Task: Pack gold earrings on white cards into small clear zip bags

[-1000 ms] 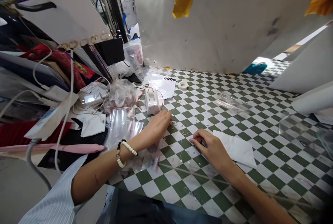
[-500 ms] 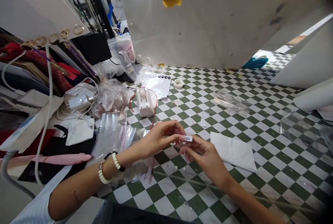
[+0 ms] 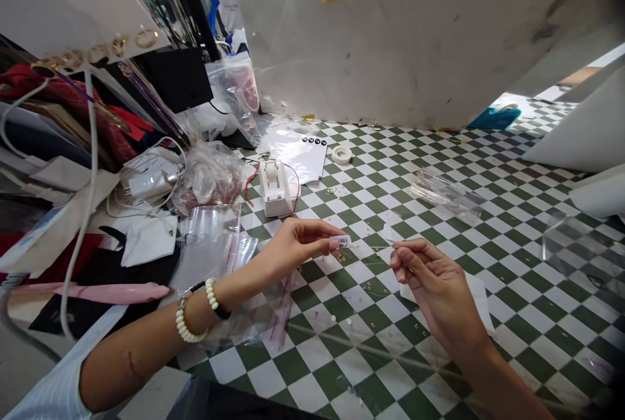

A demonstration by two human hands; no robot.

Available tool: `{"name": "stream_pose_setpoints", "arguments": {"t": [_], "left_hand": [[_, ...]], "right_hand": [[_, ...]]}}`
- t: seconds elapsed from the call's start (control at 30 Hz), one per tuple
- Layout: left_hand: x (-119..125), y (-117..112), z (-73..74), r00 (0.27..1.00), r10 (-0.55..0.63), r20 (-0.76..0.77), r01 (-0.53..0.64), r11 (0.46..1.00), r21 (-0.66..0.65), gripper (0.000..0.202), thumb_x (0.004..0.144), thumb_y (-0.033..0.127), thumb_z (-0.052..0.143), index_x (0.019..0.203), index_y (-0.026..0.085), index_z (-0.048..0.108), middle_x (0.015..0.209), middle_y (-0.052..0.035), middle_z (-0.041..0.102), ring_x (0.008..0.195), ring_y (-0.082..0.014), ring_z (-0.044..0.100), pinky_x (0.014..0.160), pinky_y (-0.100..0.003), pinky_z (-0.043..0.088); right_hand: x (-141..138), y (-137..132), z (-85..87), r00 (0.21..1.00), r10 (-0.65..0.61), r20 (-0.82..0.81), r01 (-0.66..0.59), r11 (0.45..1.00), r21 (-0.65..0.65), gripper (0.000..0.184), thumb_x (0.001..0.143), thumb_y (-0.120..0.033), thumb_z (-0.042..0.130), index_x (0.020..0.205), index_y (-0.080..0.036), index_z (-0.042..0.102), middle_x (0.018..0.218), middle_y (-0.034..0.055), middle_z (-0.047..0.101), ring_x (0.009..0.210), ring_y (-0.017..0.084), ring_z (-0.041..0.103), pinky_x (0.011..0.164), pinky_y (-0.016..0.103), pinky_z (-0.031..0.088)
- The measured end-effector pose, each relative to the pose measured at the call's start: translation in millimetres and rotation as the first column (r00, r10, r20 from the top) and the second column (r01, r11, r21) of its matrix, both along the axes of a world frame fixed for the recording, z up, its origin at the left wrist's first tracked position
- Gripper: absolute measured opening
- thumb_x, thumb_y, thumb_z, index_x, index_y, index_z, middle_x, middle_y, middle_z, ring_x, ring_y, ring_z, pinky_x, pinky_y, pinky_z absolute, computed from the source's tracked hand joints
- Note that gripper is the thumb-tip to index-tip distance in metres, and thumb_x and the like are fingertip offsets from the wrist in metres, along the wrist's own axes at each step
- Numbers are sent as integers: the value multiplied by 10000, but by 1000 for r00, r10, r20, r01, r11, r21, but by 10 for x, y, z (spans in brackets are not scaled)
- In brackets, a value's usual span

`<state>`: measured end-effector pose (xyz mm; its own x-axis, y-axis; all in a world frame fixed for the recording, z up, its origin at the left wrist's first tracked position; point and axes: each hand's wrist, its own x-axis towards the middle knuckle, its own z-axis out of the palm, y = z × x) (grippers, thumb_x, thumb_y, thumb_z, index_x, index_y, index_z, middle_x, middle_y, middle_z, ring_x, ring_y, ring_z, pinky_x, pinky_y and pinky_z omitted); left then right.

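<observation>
My left hand (image 3: 297,244) is raised over the green-and-white checked table (image 3: 439,166) and pinches a tiny white barcode label (image 3: 343,240) between thumb and fingertips. My right hand (image 3: 434,280) is lifted a little to the right of it, fingers curled in a pinch; a very thin strand seems to run from it toward the label, too fine to name. Small gold beads (image 3: 374,290) lie scattered on the table below both hands. A bead bracelet (image 3: 195,316) is on my left wrist.
A white tape dispenser (image 3: 273,185), a white card with black dots (image 3: 303,156) and a small tape roll (image 3: 342,154) lie behind. Clear plastic bags (image 3: 215,244) and a cluttered pile with cables fill the left. A white sheet (image 3: 481,303) lies at right; a white board (image 3: 415,36) stands behind.
My left hand picked the label off the table and lifted it; both hands met, then my right hand drew away to the right. The camera tilted slightly.
</observation>
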<state>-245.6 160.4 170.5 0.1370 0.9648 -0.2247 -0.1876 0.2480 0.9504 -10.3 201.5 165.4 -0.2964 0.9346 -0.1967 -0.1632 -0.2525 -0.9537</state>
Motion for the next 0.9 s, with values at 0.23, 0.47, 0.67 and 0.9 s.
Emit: {"name": "stream_pose_setpoints", "arguments": {"t": [0.23, 0.47, 0.67, 0.9], "left_hand": [[-27, 11, 2, 989, 133, 64, -132, 991, -23, 245, 830, 363, 763, 902, 152, 658, 856, -43, 739, 701, -117, 692, 682, -229, 512], [-30, 24, 8, 950, 290, 112, -295, 955, 28, 287, 834, 383, 752, 868, 164, 569, 875, -59, 764, 737, -132, 722, 717, -234, 536], [-15, 8, 44, 944, 307, 122, -307, 952, -19, 313, 866, 408, 717, 879, 188, 495, 901, -86, 770, 817, -187, 744, 750, -286, 557], [-5, 5, -16, 968, 227, 105, -236, 969, 78, 264, 898, 394, 686, 866, 176, 542, 677, 32, 581, 614, -73, 516, 636, -216, 425]], "right_hand": [[2, -6, 5, 993, -116, 6, 116, 992, 40, 212, 754, -367, 840, 846, -206, 736, 665, -11, 608, 484, 26, 436, 473, 133, 404], [37, 5, 26, 971, -237, 15, 234, 968, 87, 253, 732, -384, 847, 856, -202, 721, 657, -13, 563, 464, 31, 333, 409, 171, 291], [37, -6, 60, 940, -340, 10, 336, 933, 131, 239, 718, -388, 850, 840, -224, 725, 672, 5, 559, 478, 59, 346, 398, 218, 293], [24, -5, 75, 927, -375, 4, 372, 921, 114, 247, 705, -372, 863, 837, -224, 716, 698, 6, 552, 513, 65, 377, 401, 203, 297]]}}
